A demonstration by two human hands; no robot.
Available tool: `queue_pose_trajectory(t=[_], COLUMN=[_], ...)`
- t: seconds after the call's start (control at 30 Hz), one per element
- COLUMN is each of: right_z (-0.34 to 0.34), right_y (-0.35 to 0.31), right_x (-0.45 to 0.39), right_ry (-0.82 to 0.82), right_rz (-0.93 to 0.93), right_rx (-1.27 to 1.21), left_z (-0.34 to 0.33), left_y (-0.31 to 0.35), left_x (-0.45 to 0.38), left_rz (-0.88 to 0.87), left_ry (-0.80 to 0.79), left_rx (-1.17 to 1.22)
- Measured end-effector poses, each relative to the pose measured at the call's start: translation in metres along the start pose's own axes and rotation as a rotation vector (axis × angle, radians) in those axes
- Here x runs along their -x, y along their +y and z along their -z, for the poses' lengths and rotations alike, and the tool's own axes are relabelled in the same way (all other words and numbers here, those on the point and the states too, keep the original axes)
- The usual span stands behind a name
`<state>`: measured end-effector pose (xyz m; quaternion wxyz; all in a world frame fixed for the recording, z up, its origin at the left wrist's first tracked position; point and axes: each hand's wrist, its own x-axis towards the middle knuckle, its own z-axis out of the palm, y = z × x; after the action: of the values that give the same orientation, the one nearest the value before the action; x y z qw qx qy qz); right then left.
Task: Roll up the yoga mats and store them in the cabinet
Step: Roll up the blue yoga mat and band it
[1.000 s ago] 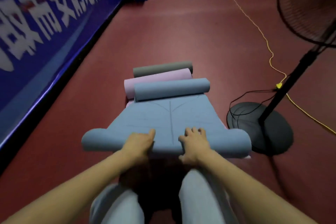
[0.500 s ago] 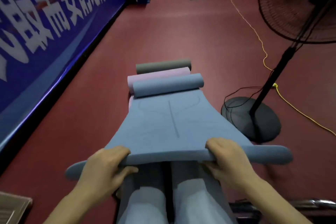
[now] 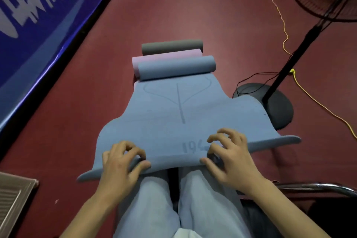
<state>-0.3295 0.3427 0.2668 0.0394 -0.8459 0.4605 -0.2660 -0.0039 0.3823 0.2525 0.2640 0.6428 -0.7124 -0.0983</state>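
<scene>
Head view: your left hand (image 3: 120, 162) and right hand (image 3: 229, 155) both grip the near edge of the blue yoga mat (image 3: 173, 121), fingers curled over the top and thumbs tucked beneath, holding that edge lifted above your knees in the light trousers (image 3: 154, 208). The mat's near corners droop out to either side of your hands. Its far end is rolled into a blue tube (image 3: 176, 67) lying on the red floor (image 3: 193, 6), with the flat stretch between marked by a faint line drawing and digits near your right fingers. Just behind the blue roll lies a pink rolled mat (image 3: 166, 57), and touching behind that a grey rolled mat (image 3: 172, 46). To your right stands a fan (image 3: 276, 83) on a round black base, a yellow cord (image 3: 280, 15) trailing past it. A blue banner (image 3: 38, 15) runs along your left.
</scene>
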Motion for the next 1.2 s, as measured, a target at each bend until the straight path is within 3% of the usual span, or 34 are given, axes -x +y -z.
queue_pose_trajectory(t=[0.07,0.4,0.47,0.57,0.87,1.03,1.1,1.2], right_z=[0.003,-0.004,-0.007,-0.011,-0.008,-0.022,-0.023,-0.021], right_y=[0.001,-0.005,-0.006,-0.008,0.004,0.022,0.024,0.025], right_x=[0.009,0.019,0.017,0.017,0.013,0.004,0.0,0.002], right_ry=[-0.032,0.077,0.075,0.05,-0.061,-0.3,-0.292,-0.202], right_rz=[-0.015,-0.029,-0.045,-0.056,-0.13,-0.265,-0.314,-0.284], right_rx=[0.056,0.164,0.184,0.183,-0.097,-0.39,-0.465,-0.458], left_z=[-0.002,-0.007,-0.01,-0.017,-0.004,-0.004,-0.008,-0.01], left_y=[0.008,0.028,0.029,0.023,-0.002,-0.014,-0.016,-0.017], left_x=[0.003,0.028,0.025,0.023,0.013,0.001,-0.003,-0.006], left_rz=[-0.067,0.014,-0.071,-0.197,-0.143,0.116,0.195,0.183], left_ry=[0.062,0.127,0.17,0.159,-0.053,-0.239,-0.226,-0.184], left_rx=[-0.114,-0.353,-0.378,-0.298,-0.257,0.046,0.146,0.085])
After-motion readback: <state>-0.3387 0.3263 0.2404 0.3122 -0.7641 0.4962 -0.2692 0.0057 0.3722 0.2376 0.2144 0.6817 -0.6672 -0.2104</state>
